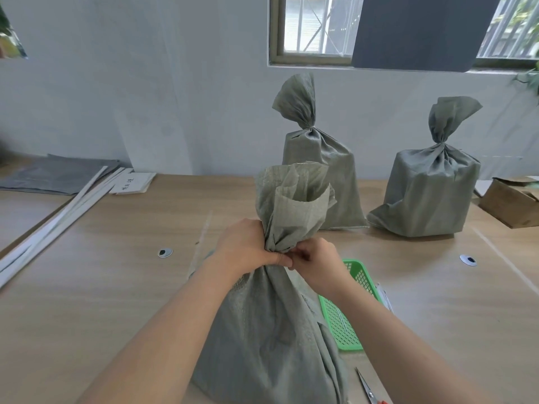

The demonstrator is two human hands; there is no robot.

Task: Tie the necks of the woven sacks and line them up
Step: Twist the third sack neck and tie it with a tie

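A grey-green woven sack [262,339] stands on the table right in front of me, its open top fanned out above a gathered neck. My left hand [248,246] grips that neck from the left. My right hand [316,262] pinches at the same neck from the right; a tie, if any, is hidden by the fingers. Two more woven sacks stand upright at the back with cinched necks: one [323,176] by the wall and another [428,191] to its right.
A green plastic basket [344,325] lies just right of the near sack, scissors [369,389] at the front edge. White strips [58,217], grey flat sacks [55,173] and a card lie at the left. A cardboard box [513,202] sits at far right.
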